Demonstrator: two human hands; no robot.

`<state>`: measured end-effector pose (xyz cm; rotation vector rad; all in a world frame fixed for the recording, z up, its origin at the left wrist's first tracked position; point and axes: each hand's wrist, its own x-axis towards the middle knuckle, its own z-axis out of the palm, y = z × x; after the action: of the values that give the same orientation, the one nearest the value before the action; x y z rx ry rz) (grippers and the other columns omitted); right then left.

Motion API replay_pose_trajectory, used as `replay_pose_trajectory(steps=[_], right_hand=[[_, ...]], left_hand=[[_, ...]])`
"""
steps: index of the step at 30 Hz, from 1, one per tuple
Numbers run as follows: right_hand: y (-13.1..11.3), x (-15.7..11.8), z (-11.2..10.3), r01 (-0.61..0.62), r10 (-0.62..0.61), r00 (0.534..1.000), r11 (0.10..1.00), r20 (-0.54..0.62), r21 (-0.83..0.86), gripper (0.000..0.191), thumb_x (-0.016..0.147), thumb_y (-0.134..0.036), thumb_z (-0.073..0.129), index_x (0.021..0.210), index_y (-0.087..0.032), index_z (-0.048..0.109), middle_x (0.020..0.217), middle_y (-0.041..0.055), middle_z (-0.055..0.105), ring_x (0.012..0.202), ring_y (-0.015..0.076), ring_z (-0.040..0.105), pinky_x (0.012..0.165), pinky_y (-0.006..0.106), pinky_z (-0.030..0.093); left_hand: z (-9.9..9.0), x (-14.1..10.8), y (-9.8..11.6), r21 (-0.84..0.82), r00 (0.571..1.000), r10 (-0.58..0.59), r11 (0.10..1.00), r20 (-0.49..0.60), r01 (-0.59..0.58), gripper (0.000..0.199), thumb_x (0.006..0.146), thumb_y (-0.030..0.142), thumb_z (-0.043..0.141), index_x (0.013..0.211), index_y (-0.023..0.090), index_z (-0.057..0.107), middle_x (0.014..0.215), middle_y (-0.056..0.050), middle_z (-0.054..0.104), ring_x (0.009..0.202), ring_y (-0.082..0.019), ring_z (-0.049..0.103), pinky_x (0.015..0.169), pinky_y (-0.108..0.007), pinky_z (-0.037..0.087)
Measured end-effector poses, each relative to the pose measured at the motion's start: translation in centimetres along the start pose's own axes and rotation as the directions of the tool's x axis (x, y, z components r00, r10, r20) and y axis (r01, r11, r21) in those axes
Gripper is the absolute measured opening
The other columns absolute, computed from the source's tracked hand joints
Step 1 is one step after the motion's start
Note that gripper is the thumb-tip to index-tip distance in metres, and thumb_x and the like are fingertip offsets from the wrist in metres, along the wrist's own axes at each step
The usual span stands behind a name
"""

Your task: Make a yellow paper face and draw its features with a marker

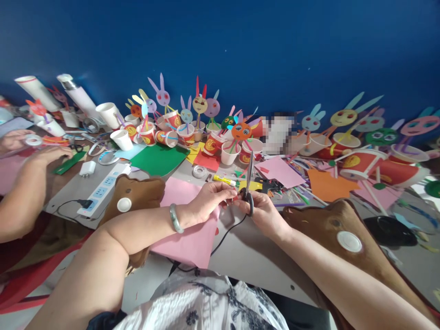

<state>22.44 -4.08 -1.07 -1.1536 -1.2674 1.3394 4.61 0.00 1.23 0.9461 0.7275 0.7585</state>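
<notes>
My left hand (208, 200), with a bracelet at its wrist, pinches a small red piece of paper (232, 200) above the table's middle. Beside it, my right hand (268, 216) has its fingers in the dark handles of a pair of scissors (250, 176), whose blades point up and away from me. The fingertips of both hands nearly meet, and the outline of the red piece is partly covered by them. Under my left forearm lies a pink paper sheet (189, 243). Just beyond my hands are a yellow marker (224, 180) and a roll of clear tape (199, 172).
Paper cups with rabbit-faced figures (200, 104) line the blue wall. A green sheet (160, 159), an orange sheet (332, 184) and a power strip (105, 190) lie on the table. Brown cushions (338, 224) rest at both sides. Another person's arm (25, 195) reaches in from the left.
</notes>
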Motion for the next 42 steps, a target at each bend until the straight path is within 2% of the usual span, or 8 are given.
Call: replay_pose_trajectory(steps=[9,15,21,29,33,36,39,42], right_hand=[[-0.5,0.1,0.2,-0.085,0.086,0.996,0.994,-0.018,0.064,0.038,0.068,-0.050,0.090,0.068,-0.020,0.068,0.064,-0.0029,0.051,0.061,0.0123,0.039,0.062,0.031,0.032],[0.2,0.2,0.0,-0.079,0.083,0.996,0.994,-0.046,0.072,0.036,0.070,-0.050,0.089,0.070,-0.020,0.068,0.064,-0.0028,0.051,0.061,0.0126,0.039,0.063,0.032,0.031],[0.9,0.3,-0.3,-0.047,0.049,0.998,0.997,-0.039,0.062,0.032,0.072,-0.045,0.089,0.070,-0.020,0.069,0.063,-0.0030,0.053,0.062,0.0132,0.043,0.065,0.032,0.037],[1.1,0.3,-0.2,-0.025,0.027,0.996,0.999,-0.084,0.023,0.033,0.071,-0.046,0.089,0.071,-0.021,0.069,0.061,-0.0030,0.053,0.059,0.0136,0.045,0.061,0.032,0.041],[0.8,0.4,-0.2,0.027,-0.033,0.997,0.996,-0.072,-0.088,0.036,0.075,-0.051,0.085,0.070,-0.021,0.067,0.066,-0.0008,0.059,0.060,0.0142,0.048,0.060,0.031,0.041],[-0.2,0.6,-0.7,0.172,-0.200,0.979,0.924,-0.046,-0.342,0.036,0.078,-0.052,0.082,0.069,-0.021,0.065,0.068,0.0009,0.062,0.065,0.0167,0.053,0.064,0.032,0.043],[-1.9,1.0,-1.7,0.334,-0.409,0.912,0.734,0.008,-0.592,0.040,0.081,-0.050,0.080,0.064,-0.022,0.057,0.067,0.0013,0.059,0.066,0.0171,0.052,0.065,0.032,0.043],[-3.9,1.4,-3.1,0.381,-0.442,0.891,0.603,0.104,-0.701,0.040,0.086,-0.047,0.073,0.062,-0.023,0.051,0.063,-0.0002,0.053,0.062,0.0156,0.048,0.061,0.030,0.039]], left_hand=[[-0.4,0.3,1.6,0.052,0.994,0.058,0.997,-0.090,-0.054,0.025,0.074,0.036,0.076,0.074,0.015,0.062,0.066,0.003,0.058,0.062,-0.006,0.056,0.056,-0.019,0.042],[-0.5,0.3,1.3,0.050,0.997,-0.075,0.996,-0.021,0.076,0.035,0.083,0.048,0.072,0.086,0.014,0.065,0.070,0.002,0.060,0.057,-0.007,0.055,0.048,-0.019,0.040],[-0.4,0.2,1.0,0.113,0.995,-0.053,0.993,0.090,0.043,0.042,0.072,0.051,0.082,0.081,0.014,0.066,0.067,0.003,0.060,0.058,-0.006,0.055,0.051,-0.019,0.041],[-0.5,0.2,0.6,0.103,0.999,0.010,0.995,0.043,-0.014,0.030,0.068,0.039,0.083,0.075,0.014,0.068,0.063,0.004,0.062,0.056,-0.007,0.055,0.056,-0.023,0.044],[-0.9,0.7,0.8,0.081,1.000,0.018,0.997,0.016,-0.019,0.030,0.070,0.039,0.083,0.079,0.015,0.068,0.067,0.004,0.062,0.058,-0.007,0.055,0.058,-0.023,0.044],[-1.4,1.4,0.9,0.103,1.000,0.024,0.994,0.008,-0.024,0.035,0.072,0.043,0.083,0.085,0.014,0.068,0.071,0.003,0.062,0.061,-0.007,0.057,0.059,-0.023,0.045],[-2.1,2.2,0.7,0.149,0.998,0.055,0.988,-0.014,-0.052,0.036,0.071,0.046,0.080,0.083,0.014,0.068,0.076,0.001,0.065,0.060,-0.006,0.055,0.057,-0.022,0.042],[-2.7,2.9,0.4,0.202,0.998,0.062,0.978,0.003,-0.061,0.033,0.074,0.046,0.077,0.081,0.014,0.069,0.080,-0.002,0.069,0.063,-0.007,0.057,0.057,-0.022,0.041]])
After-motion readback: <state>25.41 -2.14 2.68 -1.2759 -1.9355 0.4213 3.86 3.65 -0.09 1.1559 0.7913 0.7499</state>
